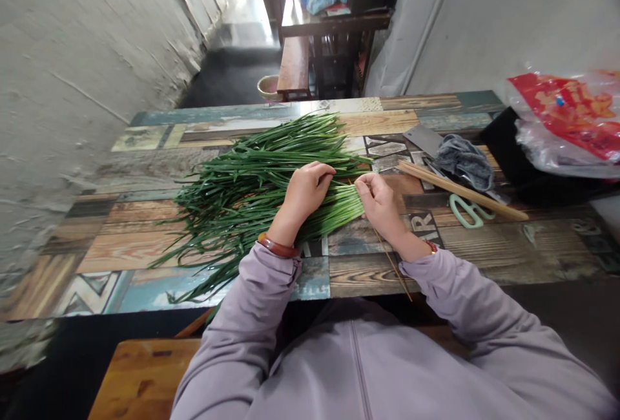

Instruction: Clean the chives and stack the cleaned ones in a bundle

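Green garlic chives [261, 168] lie across the table in two bunches, one behind the other, pale stalk ends toward the right. My left hand [307, 194] is over the nearer bunch, its fingers curled into a pinch; what is in them is hidden. At the pale ends of that bunch, my right hand [380, 203] has thumb and fingertips pressed together. A thin brown strand [387, 255] runs from beneath this hand to the table's front edge. A short brown bit shows by the right fingertips, apparently the same strand in their pinch.
To the right lie wooden sticks [462, 190], scissors with pale green handles [469, 212], a dark grey cloth [465, 160] and a flat metal blade [426, 141]. A red and clear plastic bag [571, 123] sits at the far right. Behind are a bench [294, 61] and a basket [268, 87].
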Tool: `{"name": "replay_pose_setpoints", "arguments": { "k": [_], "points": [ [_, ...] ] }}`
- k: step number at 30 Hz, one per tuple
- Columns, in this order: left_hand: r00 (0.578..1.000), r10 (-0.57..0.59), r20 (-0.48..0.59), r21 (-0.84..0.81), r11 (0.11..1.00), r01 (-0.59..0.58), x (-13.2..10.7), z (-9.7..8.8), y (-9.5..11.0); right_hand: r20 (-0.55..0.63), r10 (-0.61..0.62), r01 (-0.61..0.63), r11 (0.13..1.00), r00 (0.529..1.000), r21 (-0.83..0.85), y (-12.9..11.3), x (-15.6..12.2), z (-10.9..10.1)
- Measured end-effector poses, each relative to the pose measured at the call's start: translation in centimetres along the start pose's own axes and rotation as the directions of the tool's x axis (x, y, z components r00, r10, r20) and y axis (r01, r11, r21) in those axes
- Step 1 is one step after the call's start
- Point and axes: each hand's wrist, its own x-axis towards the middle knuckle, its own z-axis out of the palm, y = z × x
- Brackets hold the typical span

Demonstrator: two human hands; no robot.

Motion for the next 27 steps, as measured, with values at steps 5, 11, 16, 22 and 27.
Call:
{"name": "replay_pose_setpoints", "arguments": {
  "k": [5,11,16,22,27],
  "points": [
    [0.995,0.041,0.095,0.180,0.982,-0.058,0.2,0.0,0.2,0.028,0.025,-0.026,0.999,0.999,0.020,0.3,0.0,0.1],
    [0.985,0.045,0.168,0.375,0.921,-0.106,0.6,0.2,1.2,0.061,0.090,-0.093,0.994,0.994,0.061,0.2,-0.1,0.1],
    [0.978,0.066,0.196,0.411,0.900,-0.143,0.6,0.4,1.5,0.062,0.079,-0.082,0.996,0.995,0.043,0.2,0.0,0.1],
    [0.997,0.076,-0.021,0.216,0.974,-0.070,0.1,0.0,0.7,-0.001,-0.031,0.031,0.999,1.000,-0.030,-0.3,-0.1,0.0],
    [0.997,-0.040,-0.069,0.070,0.997,0.045,-0.3,-0.2,1.1,-0.004,-0.097,0.097,0.994,0.995,-0.041,-0.5,-0.1,-0.1]
  ]
}}
